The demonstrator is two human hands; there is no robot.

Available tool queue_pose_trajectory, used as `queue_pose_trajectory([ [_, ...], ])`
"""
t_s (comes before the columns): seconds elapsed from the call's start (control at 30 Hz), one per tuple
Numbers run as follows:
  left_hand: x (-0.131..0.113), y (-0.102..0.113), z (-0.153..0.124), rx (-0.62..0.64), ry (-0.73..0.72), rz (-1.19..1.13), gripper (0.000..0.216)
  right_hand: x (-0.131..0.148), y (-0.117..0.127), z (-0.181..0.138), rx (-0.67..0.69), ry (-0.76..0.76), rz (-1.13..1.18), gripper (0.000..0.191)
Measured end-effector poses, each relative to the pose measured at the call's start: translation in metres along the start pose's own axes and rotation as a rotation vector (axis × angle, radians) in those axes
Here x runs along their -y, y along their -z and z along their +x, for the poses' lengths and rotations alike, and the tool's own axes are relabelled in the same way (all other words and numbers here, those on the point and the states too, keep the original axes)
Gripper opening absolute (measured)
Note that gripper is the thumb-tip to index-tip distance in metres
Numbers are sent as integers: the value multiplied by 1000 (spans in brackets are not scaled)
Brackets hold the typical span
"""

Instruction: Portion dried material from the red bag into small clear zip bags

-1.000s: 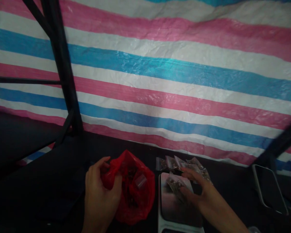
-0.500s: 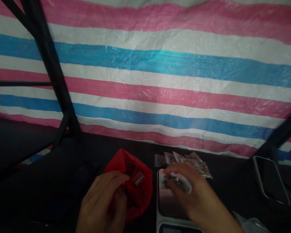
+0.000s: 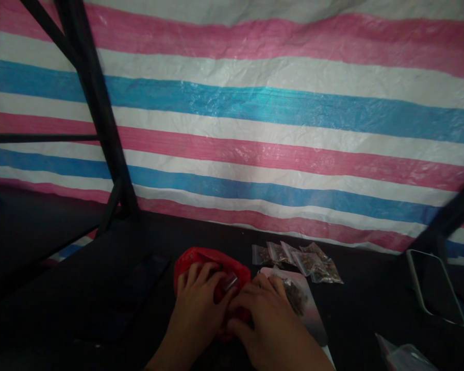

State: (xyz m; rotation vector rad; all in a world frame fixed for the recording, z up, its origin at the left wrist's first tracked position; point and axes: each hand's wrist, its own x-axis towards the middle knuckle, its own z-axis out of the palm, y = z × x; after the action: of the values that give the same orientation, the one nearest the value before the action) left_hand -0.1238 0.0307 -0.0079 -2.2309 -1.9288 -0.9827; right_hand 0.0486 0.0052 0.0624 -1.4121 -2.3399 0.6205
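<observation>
A red plastic bag (image 3: 201, 253) stands open on the black table, with a small clear plastic piece (image 3: 229, 282) visible inside its mouth. My left hand (image 3: 203, 301) reaches over the bag's near side, its fingers curled on the red plastic. On the bag's right edge, my right hand (image 3: 265, 314) has its fingers bent around the plastic. Just beyond that hand, a small clear bag of dark brown bits (image 3: 296, 298) rests on a digital scale (image 3: 313, 322). The scale's front is hidden by my right forearm.
Several filled zip bags (image 3: 313, 262) overlap behind the scale. A phone (image 3: 435, 286) lies at the right, with clear empty bags (image 3: 406, 358) nearer me. A dark flat object (image 3: 147, 281) sits left of the red bag. Black metal posts (image 3: 104, 113) stand before a striped sheet (image 3: 270, 123).
My right hand has let go of the small filled bag on the scale and moved left to the red bag. My left hand has shifted right and further over the red bag.
</observation>
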Motion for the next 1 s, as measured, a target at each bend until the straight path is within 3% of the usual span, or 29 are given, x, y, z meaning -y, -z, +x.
queue_pose_trajectory([
  [0.13,-3,-2,2,-51,43,-1,22,1,-5,5,7,-114,-149,28],
  [0.33,15,4,1,-85,75,7,22,4,-7,14,-1,-188,-372,35],
  [0.47,28,9,-4,-93,71,14,22,9,-11,16,-93,-201,-335,27],
  [0.63,46,9,-10,-94,8,44,21,9,-15,18,-36,-179,-356,24],
  [0.83,58,21,-12,-187,-115,279,24,-5,2,26,-328,-286,-413,27],
  [1.0,45,34,-13,-231,-150,341,23,-12,12,25,-464,-347,-356,26],
])
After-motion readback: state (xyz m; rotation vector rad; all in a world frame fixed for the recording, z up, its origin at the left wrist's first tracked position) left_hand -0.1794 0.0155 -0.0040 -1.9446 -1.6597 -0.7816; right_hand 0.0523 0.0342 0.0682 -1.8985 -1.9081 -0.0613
